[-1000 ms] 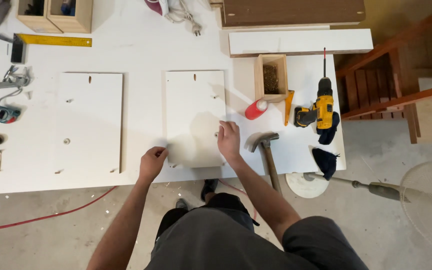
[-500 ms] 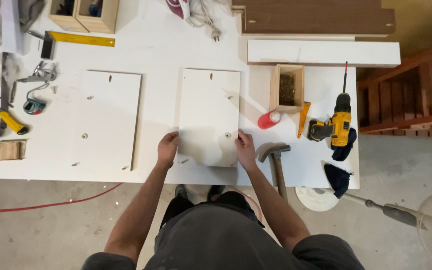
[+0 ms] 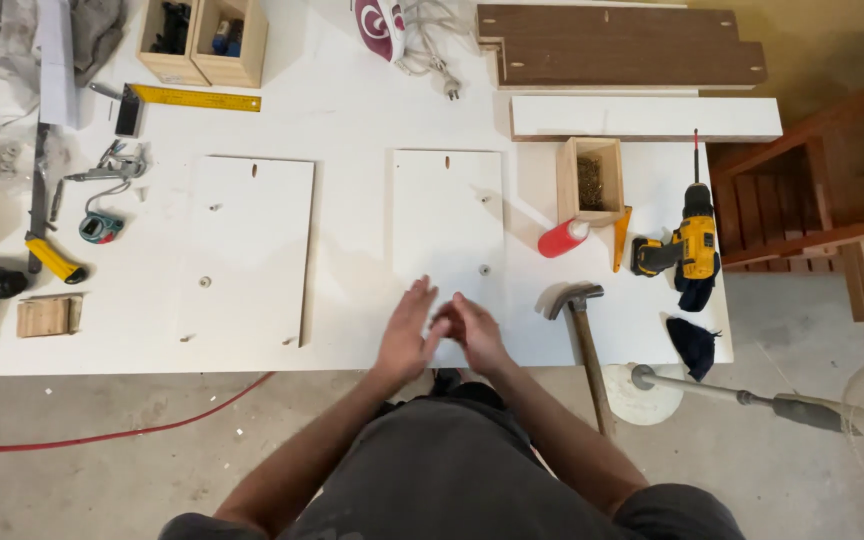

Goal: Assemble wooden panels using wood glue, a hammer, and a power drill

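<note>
Seeing both hands loose, holding nothing: left hand [image 3: 407, 335] brushing right hand [image 3: 474, 333] over white panel [image 3: 448, 230]; red bottle [image 3: 562, 239], hammer [image 3: 580, 330] to their right.

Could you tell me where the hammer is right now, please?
In the head view, the hammer lies at the table's near edge, right of the white panel, below the red bottle, handle overhanging.

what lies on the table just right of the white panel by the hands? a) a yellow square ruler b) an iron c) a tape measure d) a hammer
d: the hammer lies just right of the white panel, its handle past the table edge, near the right hand.
</note>
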